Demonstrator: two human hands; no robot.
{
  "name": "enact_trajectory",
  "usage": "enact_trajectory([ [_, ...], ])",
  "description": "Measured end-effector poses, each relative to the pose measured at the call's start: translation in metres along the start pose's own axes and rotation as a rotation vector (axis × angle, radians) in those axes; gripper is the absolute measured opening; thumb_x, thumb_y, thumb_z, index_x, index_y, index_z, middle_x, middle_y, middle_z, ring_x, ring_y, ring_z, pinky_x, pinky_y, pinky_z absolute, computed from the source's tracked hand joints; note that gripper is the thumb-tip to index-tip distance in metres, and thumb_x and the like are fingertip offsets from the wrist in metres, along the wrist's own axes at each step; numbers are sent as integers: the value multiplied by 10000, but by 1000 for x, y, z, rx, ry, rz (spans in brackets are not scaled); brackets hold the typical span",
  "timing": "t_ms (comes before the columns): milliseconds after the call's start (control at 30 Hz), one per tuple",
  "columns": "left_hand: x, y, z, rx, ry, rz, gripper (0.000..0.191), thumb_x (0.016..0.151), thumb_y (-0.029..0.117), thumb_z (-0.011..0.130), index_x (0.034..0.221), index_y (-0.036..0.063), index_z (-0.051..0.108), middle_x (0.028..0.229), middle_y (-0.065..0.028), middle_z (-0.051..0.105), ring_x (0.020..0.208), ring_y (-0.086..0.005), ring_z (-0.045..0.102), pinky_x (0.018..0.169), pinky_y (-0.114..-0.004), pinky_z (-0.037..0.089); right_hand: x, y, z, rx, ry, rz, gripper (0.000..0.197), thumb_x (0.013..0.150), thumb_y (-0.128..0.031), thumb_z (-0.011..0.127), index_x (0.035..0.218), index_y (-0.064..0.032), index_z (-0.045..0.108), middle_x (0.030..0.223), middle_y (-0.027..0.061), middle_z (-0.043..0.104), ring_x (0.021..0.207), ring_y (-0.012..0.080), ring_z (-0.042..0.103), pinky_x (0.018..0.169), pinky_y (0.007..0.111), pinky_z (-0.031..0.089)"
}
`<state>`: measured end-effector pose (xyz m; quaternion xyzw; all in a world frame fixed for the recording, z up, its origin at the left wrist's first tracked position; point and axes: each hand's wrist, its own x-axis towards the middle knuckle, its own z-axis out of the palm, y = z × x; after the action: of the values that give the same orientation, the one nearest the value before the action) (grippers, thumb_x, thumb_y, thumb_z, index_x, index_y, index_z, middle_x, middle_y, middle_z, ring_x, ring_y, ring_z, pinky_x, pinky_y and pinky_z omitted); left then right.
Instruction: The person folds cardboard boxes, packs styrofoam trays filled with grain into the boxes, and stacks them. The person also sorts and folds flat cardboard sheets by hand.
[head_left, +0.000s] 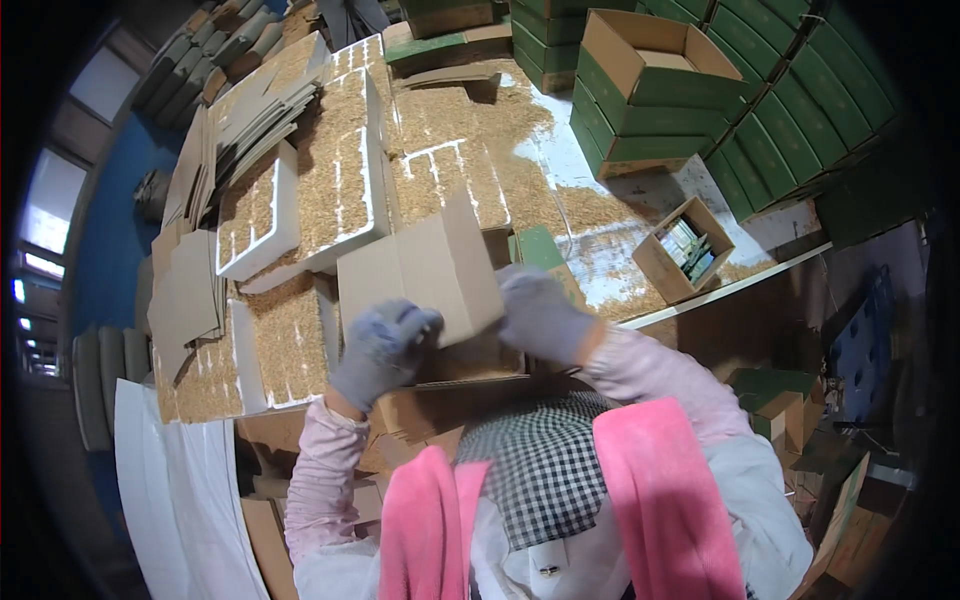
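Observation:
A folded sheet of plain cardboard (424, 266), bent along a crease, is between my hands. My left hand (386, 349), in a grey work glove, has its fingers curled at the sheet's near left edge. At the right edge is my gloved right hand (536, 311), its fingertips partly hidden behind the raised panel. Beneath the sheet, close to my body, lies an open cardboard box (472, 367), mostly covered. A green box part (541, 251) shows just beyond my right hand.
White foam trays (341, 172) filled with grain-like husks cover the table's left and middle. Flat cardboard pieces (184, 289) lie piled on the left. Green cartons (645, 120) are stacked at the back right. A small box of packets (682, 251) stands near the table's right edge.

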<state>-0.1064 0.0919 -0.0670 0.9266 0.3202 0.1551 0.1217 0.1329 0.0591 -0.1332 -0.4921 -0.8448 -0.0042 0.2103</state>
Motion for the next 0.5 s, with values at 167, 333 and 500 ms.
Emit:
enact_trajectory([
  [167,-47,-19,46,-360,-571,-50,315,758,196,651,1041,101,551,977,-131,587,919,-337,584,840,-403,470,14,-30,-72,419,361,295,153,771,-73,591,917,-35,621,911,112,655,823,280,641,731,395,508],
  [333,-14,-25,-17,-542,-544,-48,508,836,123,611,1309,16,459,1252,-176,544,1149,-317,532,995,-386,409,19,-33,-10,-111,-790,0,297,835,-163,632,1104,-39,612,954,135,673,844,256,670,719,331,522],
  [500,-102,-105,-10,-602,194,-538,612,855,202,622,1379,-3,381,1320,-185,513,1227,-302,494,1023,-383,394,5,-9,-51,495,-24,449,365,846,-258,644,1142,-45,615,979,156,678,838,272,679,738,366,527],
])
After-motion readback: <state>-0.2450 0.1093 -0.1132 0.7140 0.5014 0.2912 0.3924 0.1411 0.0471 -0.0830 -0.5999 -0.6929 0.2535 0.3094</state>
